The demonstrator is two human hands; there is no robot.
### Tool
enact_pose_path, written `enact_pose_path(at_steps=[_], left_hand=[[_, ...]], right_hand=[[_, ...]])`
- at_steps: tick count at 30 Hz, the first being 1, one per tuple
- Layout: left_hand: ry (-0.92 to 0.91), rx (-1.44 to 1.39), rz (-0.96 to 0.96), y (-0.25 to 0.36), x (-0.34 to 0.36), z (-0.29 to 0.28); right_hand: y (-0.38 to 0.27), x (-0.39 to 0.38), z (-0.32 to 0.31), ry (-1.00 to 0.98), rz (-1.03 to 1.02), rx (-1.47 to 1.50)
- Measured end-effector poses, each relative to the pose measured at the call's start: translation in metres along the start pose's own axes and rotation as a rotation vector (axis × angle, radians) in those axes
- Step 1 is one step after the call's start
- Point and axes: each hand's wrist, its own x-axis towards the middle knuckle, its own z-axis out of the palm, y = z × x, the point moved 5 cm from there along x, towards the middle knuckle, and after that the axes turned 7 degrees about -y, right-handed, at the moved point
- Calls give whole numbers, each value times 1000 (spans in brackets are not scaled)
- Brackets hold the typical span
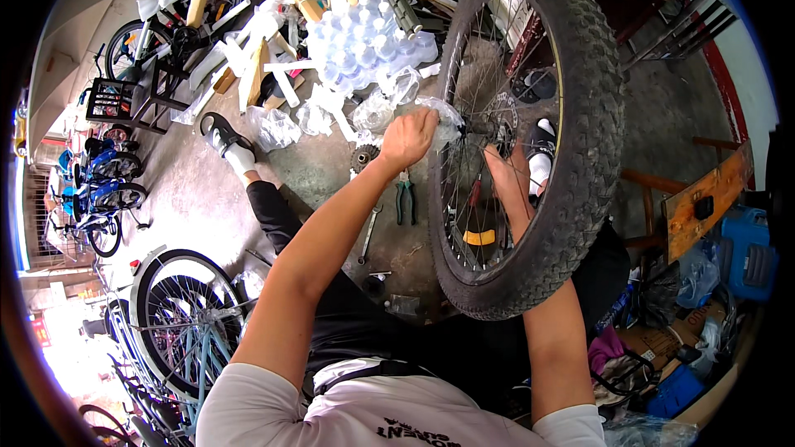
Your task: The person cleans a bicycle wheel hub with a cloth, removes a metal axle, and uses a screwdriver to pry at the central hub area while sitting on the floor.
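A bicycle wheel [571,223] with a fat knobby black tyre stands upright before me, its brake disc [502,110] showing through the spokes. My left hand [410,137] is closed at the near side of the hub [476,139], with a bunched clear plastic bag [445,118] at its fingers. On the far side, my right hand [503,172] grips at the axle; spokes and rim partly hide its fingers. Below my left hand lie green-handled pliers [405,200], a wrench [369,233] and a toothed cog [363,157]. A red-handled screwdriver [474,191] shows through the spokes.
Shrink-wrapped plastic bottles [360,45] and packing scraps [273,58] lie ahead. Bicycles stand at the left, one with a large spoked wheel [186,314] close by. At the right are a wooden board [708,199], a blue case [747,252] and piled bags.
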Motion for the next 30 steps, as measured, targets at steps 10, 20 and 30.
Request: enact_pose_path(at_steps=[10,20,30], left_hand=[[-354,-1001,-710,24,12,17],[-304,-723,-826,-2,-8,-9],[74,116,128,31,-14,-22]], right_hand=[[38,43,-18,303,-318,7],[23,20,-10,-223,-64,535],[44,44,-19,-535,-236,723]])
